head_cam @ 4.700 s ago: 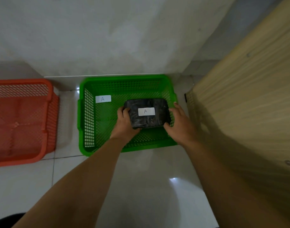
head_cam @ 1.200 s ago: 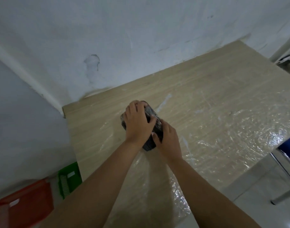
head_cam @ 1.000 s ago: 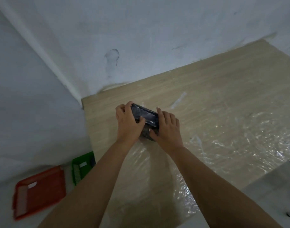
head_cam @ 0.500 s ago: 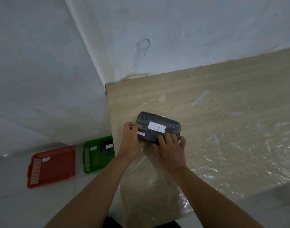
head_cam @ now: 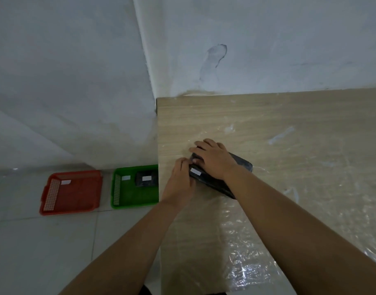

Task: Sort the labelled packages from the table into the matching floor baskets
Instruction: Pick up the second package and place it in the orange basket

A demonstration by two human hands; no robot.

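A black wrapped package (head_cam: 239, 165) lies near the left edge of the wooden table (head_cam: 289, 116). My right hand (head_cam: 213, 158) lies over its top and hides the label there. My left hand (head_cam: 180, 182) grips its near-left end, beside a small white sticker on the package's side. On the floor to the left stand a green basket (head_cam: 118, 188), which holds another black package (head_cam: 146, 178) with a white label, and a red basket (head_cam: 76, 194) with a white tag inside.
Clear plastic film (head_cam: 268, 231) covers the table's near part. White walls meet in a corner behind the table. The floor is pale tile (head_cam: 44, 252).
The view has swung left, showing both baskets fully. My right hand has moved from the package's near edge onto its top, covering the B label. The package sits closer to the table's left edge.
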